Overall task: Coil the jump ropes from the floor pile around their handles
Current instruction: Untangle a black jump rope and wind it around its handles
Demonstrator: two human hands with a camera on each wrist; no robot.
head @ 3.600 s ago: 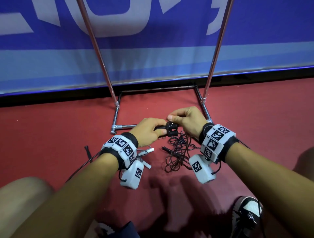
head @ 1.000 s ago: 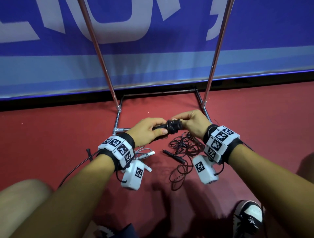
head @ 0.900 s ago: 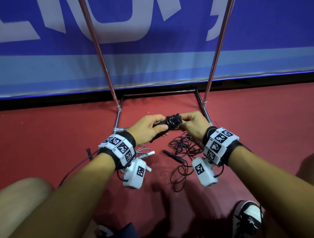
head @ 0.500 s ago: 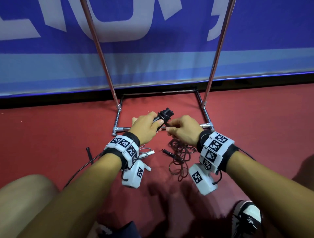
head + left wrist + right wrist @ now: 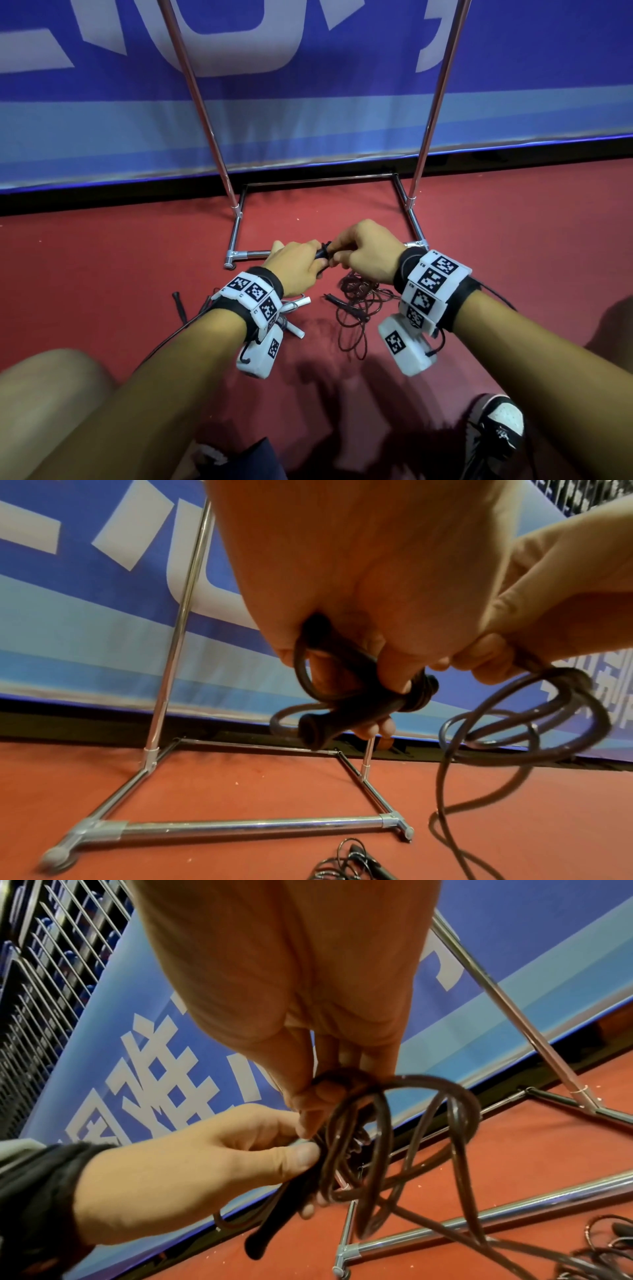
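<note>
- This is looking like a sports hall or indoor arena.
- A red floor (image 5: 102, 274), smooth like a court surface, is stretching across the whole scene.
- A long blue banner (image 5: 308, 102) with large white lettering is running along the floor's edge, like a courtside barrier board.
- Railings (image 5: 41, 961) with what seem to be blue seats behind them are rising above the banner in the right wrist view.
- A chrome rack (image 5: 240, 827) on tube feet is standing on the floor before the banner.
- Jump ropes (image 5: 356, 305) are lying in a tangle on the floor, as sports gear would.
</note>
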